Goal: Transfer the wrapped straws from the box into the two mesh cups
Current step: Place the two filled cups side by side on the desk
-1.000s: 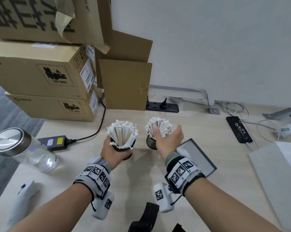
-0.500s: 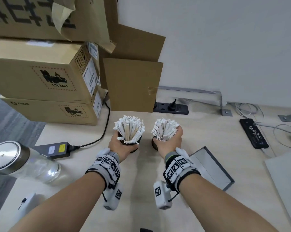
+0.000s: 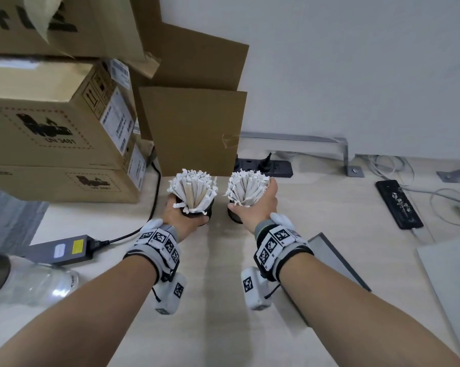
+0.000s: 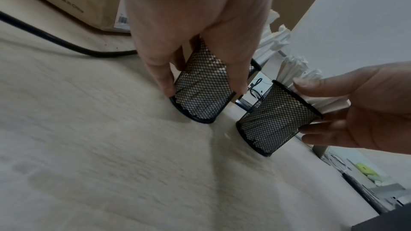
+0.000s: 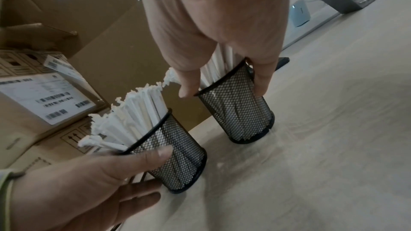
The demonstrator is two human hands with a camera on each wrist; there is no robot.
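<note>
Two black mesh cups stand side by side on the pale desk, both packed with white wrapped straws. My left hand (image 3: 182,217) grips the left cup (image 3: 198,211) around its side, below its straws (image 3: 193,188). My right hand (image 3: 260,207) wraps the right cup (image 3: 234,217), thumb lying against its straws (image 3: 246,188) just above the rim. The left wrist view shows the left cup (image 4: 202,92) pinched between thumb and fingers, the right cup (image 4: 278,122) beside it. A flat grey box (image 3: 335,256) lies under my right forearm.
Stacked cardboard cartons (image 3: 51,123) and a leaning cardboard sheet (image 3: 194,131) stand close behind the cups. A power strip (image 3: 263,165) lies at the back. A power adapter (image 3: 62,249) and glass jar (image 3: 33,282) sit left, a black phone (image 3: 398,205) and cables right.
My right hand went from lying open beside the straws to gripping the right cup. Both hands slid the cups a little farther back toward the cardboard.
</note>
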